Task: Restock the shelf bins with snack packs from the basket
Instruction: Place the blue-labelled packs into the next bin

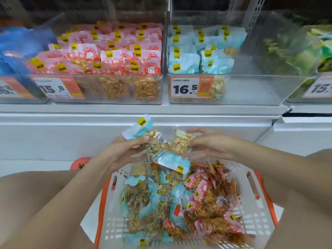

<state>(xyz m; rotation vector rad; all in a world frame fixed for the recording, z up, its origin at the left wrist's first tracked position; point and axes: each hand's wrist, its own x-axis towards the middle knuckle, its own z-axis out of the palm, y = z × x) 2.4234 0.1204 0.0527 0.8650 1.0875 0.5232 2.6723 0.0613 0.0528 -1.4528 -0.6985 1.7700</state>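
A white basket with an orange rim [258, 209] sits low in front of me, holding several light-blue and red snack packs [179, 203]. Above it both hands hold a bunch of light-blue peanut packs [161, 142]. My left hand [122, 153] grips the bunch from the left, thumb on top. From the right, my right hand [210, 146] holds one pack of the bunch. On the shelf ahead, a clear bin tagged 16.5 [251, 90] holds light-blue packs on its left side. The clear bin tagged 15.8 [111, 101] is full of red packs.
A bin with blue packs [16, 51] stands at the far left and one with green packs [305, 51] at the far right. The white shelf front [71, 126] runs between bins and basket. My knees frame the basket on both sides.
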